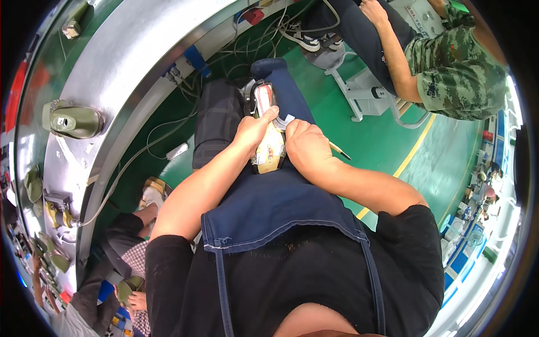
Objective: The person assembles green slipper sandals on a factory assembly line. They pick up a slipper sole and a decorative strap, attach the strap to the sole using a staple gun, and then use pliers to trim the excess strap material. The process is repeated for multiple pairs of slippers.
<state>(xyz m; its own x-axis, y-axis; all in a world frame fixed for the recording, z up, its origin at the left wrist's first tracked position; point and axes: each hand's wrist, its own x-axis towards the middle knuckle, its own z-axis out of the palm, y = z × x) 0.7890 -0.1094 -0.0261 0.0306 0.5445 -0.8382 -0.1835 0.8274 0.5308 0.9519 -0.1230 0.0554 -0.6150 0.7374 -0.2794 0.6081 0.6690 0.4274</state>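
An unfinished shoe (270,149) lies lengthwise in my lap, its pale yellow underside facing up. A red-and-white patch shows at its far end, inside a dark rim. My left hand (254,129) is closed around the shoe's left side, thumb pressed on the underside. At the right side my right hand (307,141) is closed in a fist around a thin stick-like tool (340,151) with a pale shaft and dark tip, which pokes out toward the right. A light grey piece (284,122) shows between the fist and the shoe; whether it belongs to the tool I cannot tell.
A metal bench (126,48) curves along the left, bearing an olive-green shoe (76,121) and several others. Cables (269,39) tangle beneath it. A person in camouflage (457,70) sits at the far right by a white stand (365,92). Another person's hand (137,301) shows lower left.
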